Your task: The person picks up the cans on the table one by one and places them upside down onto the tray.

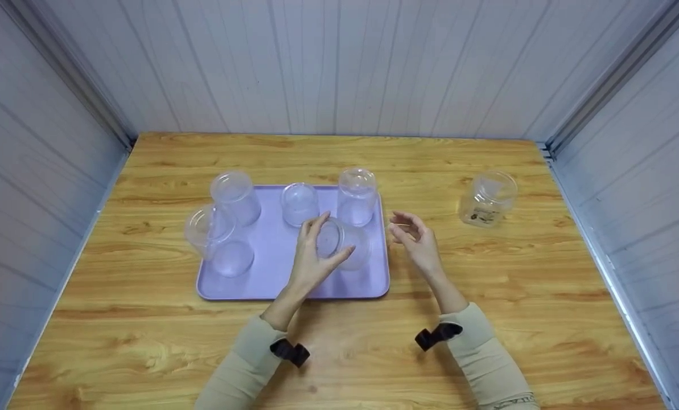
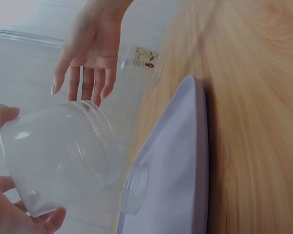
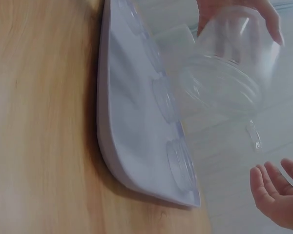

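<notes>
My left hand (image 1: 308,265) grips a clear plastic jar (image 1: 355,250), fingers and thumb around its base end. The jar is tilted above the right part of the purple tray (image 1: 271,285), its threaded mouth turned toward my right hand in the left wrist view. Just past the tray's right edge, my right hand (image 1: 422,245) is raised and holds nothing, its fingers slightly bent. Other clear jars stand on the tray: a jar (image 1: 242,205) at back left, a jar (image 1: 300,205) at back middle, a jar (image 1: 356,199) at back right, and a jar (image 1: 234,262) at front left.
A clear jar with a printed label (image 1: 484,215) stands on the wooden table (image 1: 459,273), right of the tray. Pale panelled walls (image 1: 339,68) enclose the table at the back and both sides. Each wrist wears a black strap mount (image 1: 291,351).
</notes>
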The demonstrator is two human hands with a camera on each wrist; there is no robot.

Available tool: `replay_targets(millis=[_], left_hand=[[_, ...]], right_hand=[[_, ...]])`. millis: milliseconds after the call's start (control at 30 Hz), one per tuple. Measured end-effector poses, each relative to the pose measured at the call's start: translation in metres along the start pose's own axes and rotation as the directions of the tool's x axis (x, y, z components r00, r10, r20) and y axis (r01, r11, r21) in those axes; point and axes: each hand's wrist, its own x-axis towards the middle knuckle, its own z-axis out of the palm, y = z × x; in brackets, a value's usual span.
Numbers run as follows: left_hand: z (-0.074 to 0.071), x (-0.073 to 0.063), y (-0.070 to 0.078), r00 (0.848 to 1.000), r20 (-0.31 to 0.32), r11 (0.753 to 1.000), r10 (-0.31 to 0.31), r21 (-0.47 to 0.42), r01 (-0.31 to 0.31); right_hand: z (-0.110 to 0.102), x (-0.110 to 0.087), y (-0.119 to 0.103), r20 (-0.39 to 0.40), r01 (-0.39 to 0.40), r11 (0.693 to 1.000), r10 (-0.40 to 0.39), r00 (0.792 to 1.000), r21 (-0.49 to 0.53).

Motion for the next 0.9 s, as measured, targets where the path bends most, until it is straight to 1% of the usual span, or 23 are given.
replay_targets(millis=[33, 167, 300, 433, 533, 700, 833, 900], left_hand=[[-0.001, 0.0, -0.001, 1.0, 0.002, 1.0, -0.003, 0.019, 0.003], [-0.004, 0.001, -0.003, 1.0, 0.018, 0.997, -0.02, 0.07, 0.019], [-0.007, 0.002, -0.006, 0.999, 0.035, 0.993, -0.018, 0.115, 0.014], [-0.01, 0.002, -0.009, 0.999, 0.048, 0.985, -0.018, 0.172, 0.009], [-0.013, 0.003, -0.01, 0.998, 0.059, 0.976, -0.019, 0.217, 0.006], [-0.018, 0.004, -0.012, 0.996, 0.083, 0.963, -0.041, 0.268, 0.018], [-0.021, 0.004, -0.012, 0.992, 0.105, 0.954, -0.064, 0.3, 0.03], [-0.023, 0.004, -0.011, 0.991, 0.115, 0.948, -0.072, 0.318, 0.032]], right_hand=[[-0.001, 0.001, -0.001, -0.002, 0.0, 1.0, 0.0, 1.0, -0.013], [-0.005, 0.002, -0.015, -0.015, 0.006, 0.993, -0.008, 1.0, -0.116], [-0.009, 0.005, -0.028, -0.034, 0.012, 0.97, -0.021, 0.999, -0.241], [-0.022, 0.016, -0.02, -0.041, 0.011, 0.944, -0.026, 0.999, -0.33], [-0.034, 0.024, -0.012, -0.041, 0.026, 0.921, -0.046, 0.998, -0.389], [-0.047, 0.031, -0.014, -0.041, 0.081, 0.853, -0.119, 0.992, -0.515], [-0.057, 0.036, -0.017, -0.03, 0.089, 0.796, -0.134, 0.991, -0.598], [-0.062, 0.04, -0.019, -0.026, 0.095, 0.757, -0.146, 0.989, -0.646]])
